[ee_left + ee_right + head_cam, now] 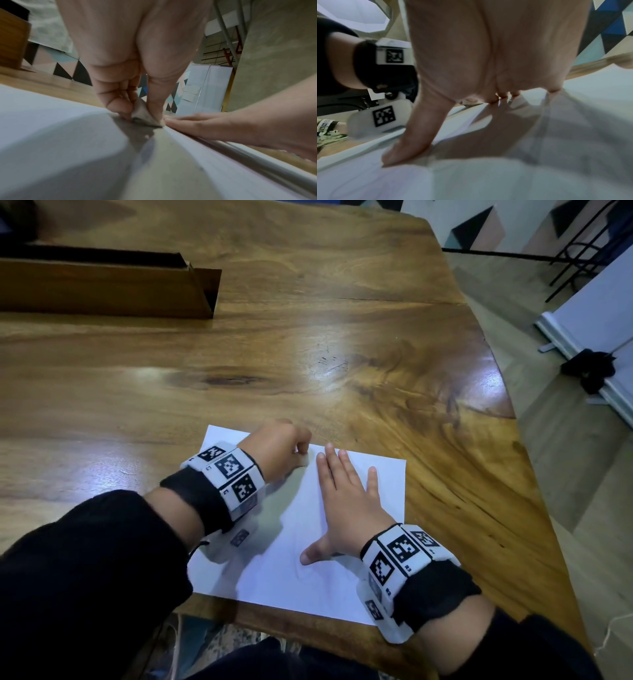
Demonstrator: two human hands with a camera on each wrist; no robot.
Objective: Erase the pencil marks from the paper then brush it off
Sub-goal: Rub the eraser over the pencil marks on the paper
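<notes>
Plainly, if the flat, straight-fingered right hand [346,501] slips, the white rectangular paper sheet [370,474] could crumple beside it under the small greyish-white eraser [145,117] pinched by the left hand [277,450]

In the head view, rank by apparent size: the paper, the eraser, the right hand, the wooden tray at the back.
1. wooden tray
2. paper, partly covered, so close to the tray
3. right hand
4. eraser, mostly hidden in the left hand

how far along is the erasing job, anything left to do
Erasing is in hand: the left hand pinches a small eraser down on the paper's far edge, while the right hand lies flat on the sheet. Faint marks show near the right thumb, so some rubbing may remain; what is already cleared cannot be told. Brushing off is not yet done.
</notes>
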